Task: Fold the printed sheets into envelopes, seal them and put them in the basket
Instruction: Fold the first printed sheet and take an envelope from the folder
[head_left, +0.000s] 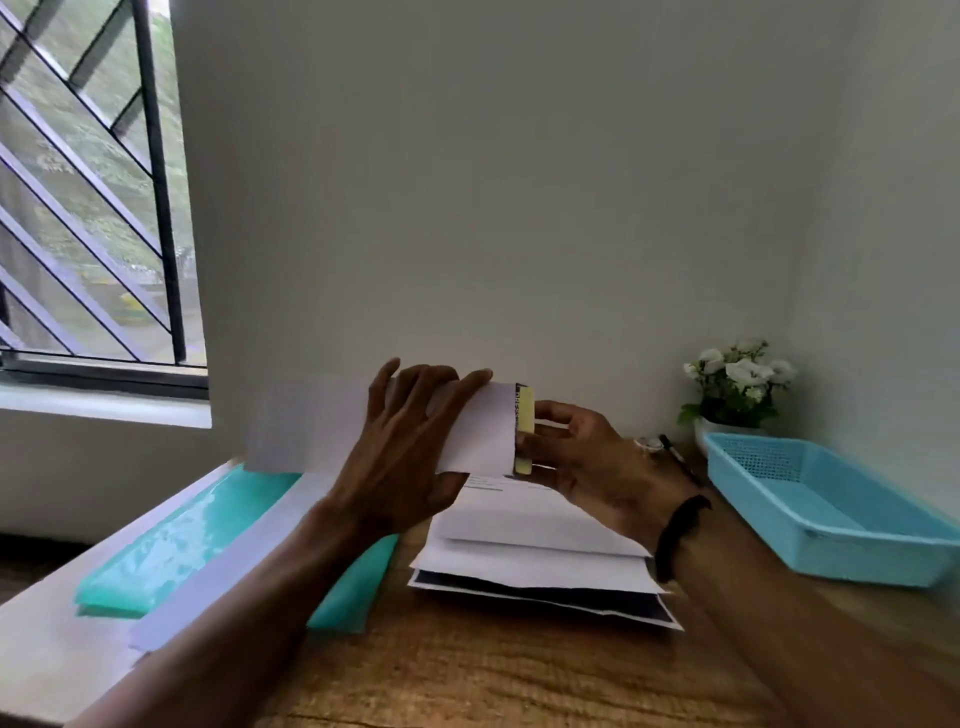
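Note:
My left hand (410, 441) grips a white envelope (311, 423) held up above the table, fingers wrapped over its top edge. A folded printed sheet (524, 428), yellow and dark at its end, sticks out of the envelope's right opening. My right hand (587, 457) pinches that end of the sheet. Below the hands lies a stack of printed sheets (540, 566) on the wooden table (467, 670). The light blue basket (826, 514) stands at the right, holding nothing that I can see.
A turquoise block (176, 540) lies on a white board at the left. A white pot of white flowers (735, 389) stands behind the basket, with a pen (675, 452) beside it. A barred window is at the upper left.

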